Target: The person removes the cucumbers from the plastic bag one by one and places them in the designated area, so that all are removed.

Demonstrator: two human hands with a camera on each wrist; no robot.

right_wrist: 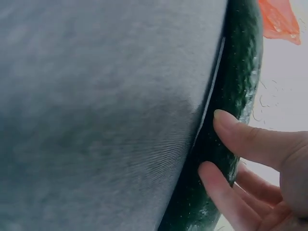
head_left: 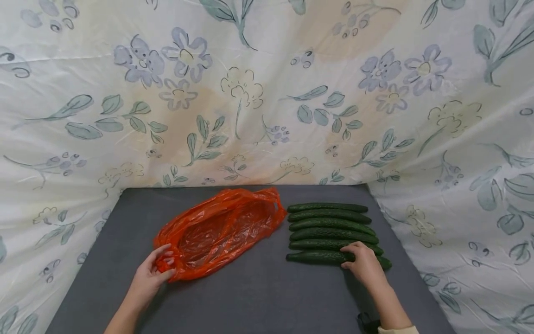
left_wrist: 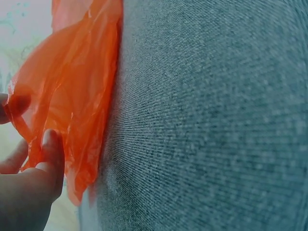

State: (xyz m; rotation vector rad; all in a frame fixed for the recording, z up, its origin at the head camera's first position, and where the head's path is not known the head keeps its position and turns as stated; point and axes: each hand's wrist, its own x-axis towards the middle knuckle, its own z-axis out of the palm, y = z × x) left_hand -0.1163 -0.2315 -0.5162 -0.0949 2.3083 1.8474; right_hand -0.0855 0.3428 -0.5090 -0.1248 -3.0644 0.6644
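Note:
An orange-red plastic bag (head_left: 225, 232) lies spread on the left half of the table, its mouth gaping upward. My left hand (head_left: 152, 271) grips its near left end, thumb on one side and fingers on the other; thin film shows between them in the left wrist view. To the right, several dark green cucumbers (head_left: 329, 221) lie side by side in a row. The one nearest me, a long bumpy cucumber (head_left: 313, 257), is held near its right part by my right hand (head_left: 365, 264). Thumb and fingers (right_wrist: 236, 127) straddle it in the right wrist view.
A dark grey cloth-like tabletop (head_left: 246, 301) lies beneath everything. Floral fabric (head_left: 267, 153) hangs behind and along both sides, meeting the table edges. At the right wrist there is a black object (head_left: 367, 321), partly cut off by the frame.

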